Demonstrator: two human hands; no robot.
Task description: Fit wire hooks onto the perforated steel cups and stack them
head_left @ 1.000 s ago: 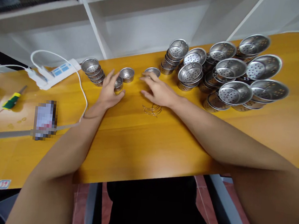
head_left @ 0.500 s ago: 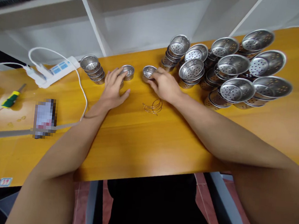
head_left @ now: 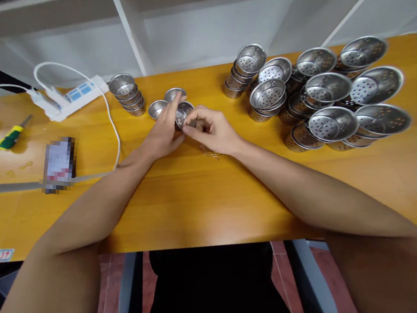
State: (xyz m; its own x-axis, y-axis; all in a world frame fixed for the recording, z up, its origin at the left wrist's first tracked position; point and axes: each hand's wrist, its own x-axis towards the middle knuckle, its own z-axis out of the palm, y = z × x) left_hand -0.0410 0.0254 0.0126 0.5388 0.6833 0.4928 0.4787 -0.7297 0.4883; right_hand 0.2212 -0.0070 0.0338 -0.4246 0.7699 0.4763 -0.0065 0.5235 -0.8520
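Small perforated metal cups stand in a tight cluster between my hands, among them a left cup (head_left: 157,109) and a back cup (head_left: 173,93). My left hand (head_left: 162,131) is open, its fingers stretched upright along the cluster and partly covering it. With thumb and fingertips, my right hand (head_left: 214,130) pinches the rim of the nearest perforated metal cup (head_left: 180,118), which sits close to the left palm. Thin bent wire rings (head_left: 211,153) lie on the table just below my right hand, partly hidden by it.
Stacked perforated cups (head_left: 325,89) crowd the right back of the table. A shorter stack (head_left: 122,86) stands left of the cluster. Farther left are a white power strip (head_left: 79,95) with cables, a green-yellow screwdriver (head_left: 10,137) and a blurred-out object (head_left: 59,164).
My right hand has moved left and toward me, bringing its cup against the others beside my left hand. My left hand has shifted slightly right, its fingers now more upright.
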